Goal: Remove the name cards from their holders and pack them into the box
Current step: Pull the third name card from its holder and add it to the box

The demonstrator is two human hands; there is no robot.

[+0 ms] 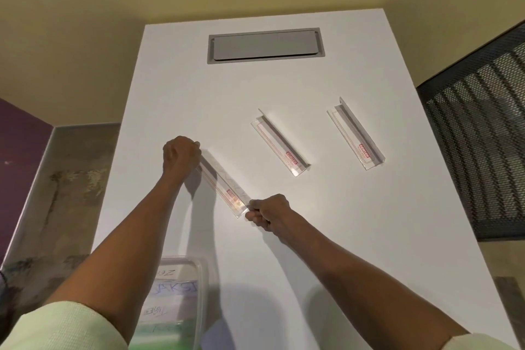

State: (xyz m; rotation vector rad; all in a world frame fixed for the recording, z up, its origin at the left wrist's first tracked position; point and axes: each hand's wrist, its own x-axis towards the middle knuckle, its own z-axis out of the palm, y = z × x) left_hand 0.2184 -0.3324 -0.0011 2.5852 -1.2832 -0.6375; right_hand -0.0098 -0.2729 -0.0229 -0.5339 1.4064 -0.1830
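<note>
Three clear acrylic card holders lie on the white table. The left holder has a faintly lettered card inside. My left hand grips its far end, fingers curled. My right hand pinches the near end, at the card's edge. The middle holder and the right holder lie apart from both hands, each showing only a red-printed label. A clear plastic box stands at the near left, partly behind my left forearm, with handwritten cards inside.
A grey cable hatch is set into the table's far end. A dark mesh panel stands off the right edge. A patterned floor and a purple wall lie to the left.
</note>
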